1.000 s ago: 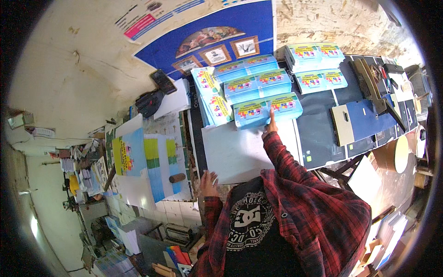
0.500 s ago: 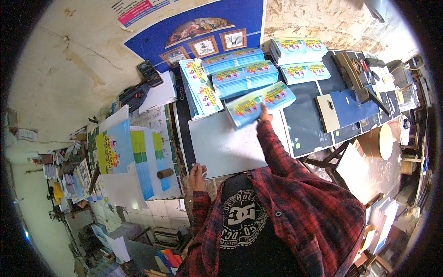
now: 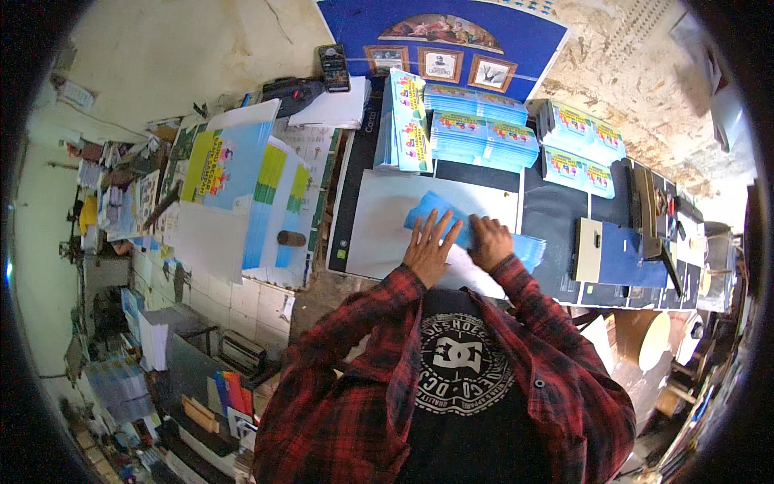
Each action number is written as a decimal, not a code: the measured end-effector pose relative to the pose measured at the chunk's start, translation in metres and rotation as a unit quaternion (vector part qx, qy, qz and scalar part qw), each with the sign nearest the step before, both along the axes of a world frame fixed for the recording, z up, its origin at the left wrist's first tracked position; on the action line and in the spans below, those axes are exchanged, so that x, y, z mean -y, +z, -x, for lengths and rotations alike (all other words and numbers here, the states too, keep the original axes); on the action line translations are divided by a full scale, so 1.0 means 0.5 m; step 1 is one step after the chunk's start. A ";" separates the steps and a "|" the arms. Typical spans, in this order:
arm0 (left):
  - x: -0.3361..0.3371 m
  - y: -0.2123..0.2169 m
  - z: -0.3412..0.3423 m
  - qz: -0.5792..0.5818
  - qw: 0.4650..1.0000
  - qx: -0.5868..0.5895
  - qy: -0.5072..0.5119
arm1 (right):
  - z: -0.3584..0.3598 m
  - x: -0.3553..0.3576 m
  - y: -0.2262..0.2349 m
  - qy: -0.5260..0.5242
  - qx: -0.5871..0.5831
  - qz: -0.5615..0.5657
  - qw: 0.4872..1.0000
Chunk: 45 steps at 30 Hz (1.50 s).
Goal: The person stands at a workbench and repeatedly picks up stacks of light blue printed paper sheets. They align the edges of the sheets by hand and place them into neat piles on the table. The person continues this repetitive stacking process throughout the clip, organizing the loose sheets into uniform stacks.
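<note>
A stack of long blue printed sheets [image 3: 436, 208] lies slantwise in front of me on a pale board [image 3: 379, 211], its right end fanned into separate edges. My left hand [image 3: 430, 252] rests on the stack's near left part with fingers spread. Close beside it, my right hand [image 3: 490, 244] has its fingers curled over the middle of the stack and grips it; the thumb is partly hidden. Behind stand several similar stacks: a blue pile [image 3: 484, 143] directly beyond, a taller bundle [image 3: 407, 121] at its left, and another pile [image 3: 577, 171] at the right.
To the right is a blue panel [image 3: 617, 254] with a beige block and a long bar [image 3: 645, 210]. Large printed sheets [image 3: 218, 169] and a brown cylinder [image 3: 292, 239] lie on the left table. A phone [image 3: 333, 68] leans at the back wall.
The stack has come nearer to me from beside the back piles, and its illustrated face no longer shows. My left hand has moved from the board's near edge onto it. The view has shifted.
</note>
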<state>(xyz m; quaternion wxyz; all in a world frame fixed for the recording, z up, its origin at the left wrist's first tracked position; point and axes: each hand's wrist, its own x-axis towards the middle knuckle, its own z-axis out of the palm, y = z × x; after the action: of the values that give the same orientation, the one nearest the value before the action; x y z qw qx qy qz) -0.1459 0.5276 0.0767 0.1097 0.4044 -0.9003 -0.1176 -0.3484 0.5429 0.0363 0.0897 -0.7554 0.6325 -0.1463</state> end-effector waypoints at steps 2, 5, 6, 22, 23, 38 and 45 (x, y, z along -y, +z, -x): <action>0.011 -0.110 0.020 0.087 0.993 0.079 0.006 | -0.035 -0.006 -0.039 0.007 -0.017 -0.022 1.000; 0.020 -0.229 0.015 0.024 0.998 0.054 0.025 | -0.049 -0.019 -0.089 0.016 -0.053 -0.048 0.997; 0.015 -0.258 0.007 0.017 0.998 0.054 0.029 | -0.045 -0.018 -0.104 0.027 -0.066 -0.053 0.996; 0.000 -0.217 0.009 -0.006 0.987 0.162 0.014 | 0.165 0.091 -0.123 0.089 0.246 -0.424 0.867; -0.002 -0.218 0.009 -0.017 0.987 0.161 0.014 | 0.167 0.091 -0.124 0.084 0.244 -0.426 0.867; -0.008 -0.213 0.004 -0.020 0.988 0.150 0.021 | 0.179 0.092 -0.159 0.182 0.126 -0.277 0.935; -0.007 -0.216 0.004 -0.002 0.992 0.125 0.019 | 0.178 0.082 -0.132 0.184 0.146 -0.273 0.933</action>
<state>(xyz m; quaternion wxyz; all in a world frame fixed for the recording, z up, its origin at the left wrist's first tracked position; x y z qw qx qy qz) -0.1480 0.5312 -0.0311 -0.0029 0.4331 -0.8989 -0.0660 -0.4374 0.5018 -0.0300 0.4087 -0.7756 0.4775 -0.0576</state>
